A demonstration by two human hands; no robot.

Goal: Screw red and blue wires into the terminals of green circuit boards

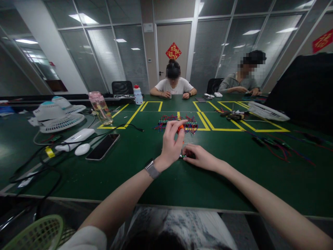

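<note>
Upright in my left hand (171, 142) is an orange screwdriver (181, 128), its handle mostly hidden by the fingers and its thin shaft pointing down. Below it, my right hand (196, 156) rests on the table with thumb and fingers closed on a small green circuit board (184, 156), largely covered by the hands. Just beyond them lies a row of green circuit boards (192, 123) with red and blue wires.
A phone (103, 147), a white mouse-shaped object (82, 149), cables and white fans (61, 119) lie left. A pink-lidded bottle (101, 109) stands there. More wired boards (275, 142) lie right. Yellow tape (229, 130) marks the green table (208, 187). Two people sit opposite.
</note>
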